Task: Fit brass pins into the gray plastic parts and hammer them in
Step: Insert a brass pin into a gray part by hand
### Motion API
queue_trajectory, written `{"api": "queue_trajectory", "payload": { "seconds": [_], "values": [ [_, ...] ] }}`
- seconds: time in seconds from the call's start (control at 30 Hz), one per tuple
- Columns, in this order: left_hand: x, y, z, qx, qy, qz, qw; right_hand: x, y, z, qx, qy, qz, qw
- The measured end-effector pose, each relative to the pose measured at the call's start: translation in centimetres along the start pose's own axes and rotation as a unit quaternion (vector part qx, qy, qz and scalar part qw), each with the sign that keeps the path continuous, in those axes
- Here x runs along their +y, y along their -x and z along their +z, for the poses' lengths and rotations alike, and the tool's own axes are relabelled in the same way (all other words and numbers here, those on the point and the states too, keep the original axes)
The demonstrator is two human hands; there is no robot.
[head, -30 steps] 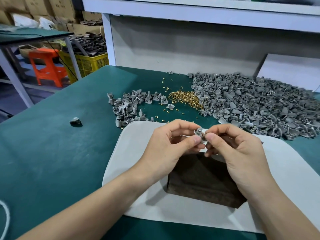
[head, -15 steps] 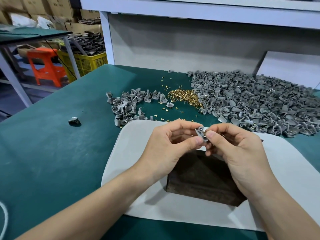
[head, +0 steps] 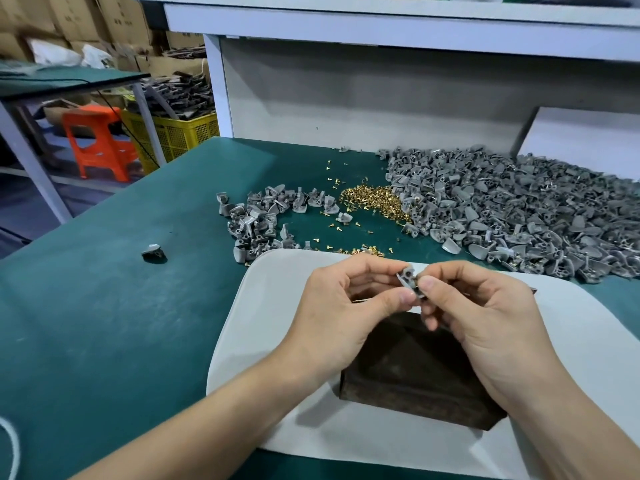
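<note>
Lower centre of the frame: both forearms enter from the bottom edge and meet above a dark block. The block sits on a white mat with rounded corners, and the mat lies on the green table.

The left hand has its fingers curled and pinches a gray plastic part between thumb and forefinger. The right hand meets it from the right of the frame, fingers curled, with thumb and forefinger pinching the same part at its right edge. The part is held in the air at the centre of the frame, above the far edge of the block. Whether a pin is seated in it cannot be told.

Lower left corner: a white cord curves along the table edge.

Left of centre: a single gray piece lies alone on the table, well apart from the mat.

Beyond the mat, upper centre: a small pile of gray parts sits left of a heap of brass pins, with loose pins scattered around it. Touching the heap on its right, a large pile of gray parts extends to the right edge of the frame.

Behind the piles: a white shelf frame and a gray back panel.

Upper left of the frame: an orange stool, a yellow crate filled with dark parts, and cardboard boxes.
</note>
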State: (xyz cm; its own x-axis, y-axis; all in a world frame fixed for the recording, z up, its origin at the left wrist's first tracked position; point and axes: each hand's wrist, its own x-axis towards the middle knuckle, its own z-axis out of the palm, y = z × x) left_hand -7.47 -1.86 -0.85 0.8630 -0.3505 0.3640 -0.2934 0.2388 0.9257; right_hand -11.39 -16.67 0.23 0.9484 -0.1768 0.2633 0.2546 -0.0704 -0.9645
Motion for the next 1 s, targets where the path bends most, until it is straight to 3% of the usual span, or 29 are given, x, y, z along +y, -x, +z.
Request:
{"api": "queue_trajectory", "payload": {
  "seconds": [0.43, 0.57, 0.77, 1.0],
  "values": [
    [-0.3, 0.0, 0.0, -0.017, 0.031, -0.038, 0.999, -0.3, -0.2, -0.8, -0.05, 0.058, 0.006, 0.997],
    [-0.2, -0.1, 0.1, -0.012, 0.028, -0.03, 0.999, -0.4, -0.2, -0.7, -0.041, 0.03, 0.013, 0.999],
    [0.1, -0.1, 0.0, -0.026, 0.024, -0.013, 0.999, -0.6, -0.4, -0.7, -0.044, -0.124, 0.061, 0.989],
    [-0.2, 0.0, 0.1, -0.03, 0.047, -0.014, 0.998, -1.1, -0.4, -1.4, -0.069, -0.062, 0.054, 0.994]
  ]
}}
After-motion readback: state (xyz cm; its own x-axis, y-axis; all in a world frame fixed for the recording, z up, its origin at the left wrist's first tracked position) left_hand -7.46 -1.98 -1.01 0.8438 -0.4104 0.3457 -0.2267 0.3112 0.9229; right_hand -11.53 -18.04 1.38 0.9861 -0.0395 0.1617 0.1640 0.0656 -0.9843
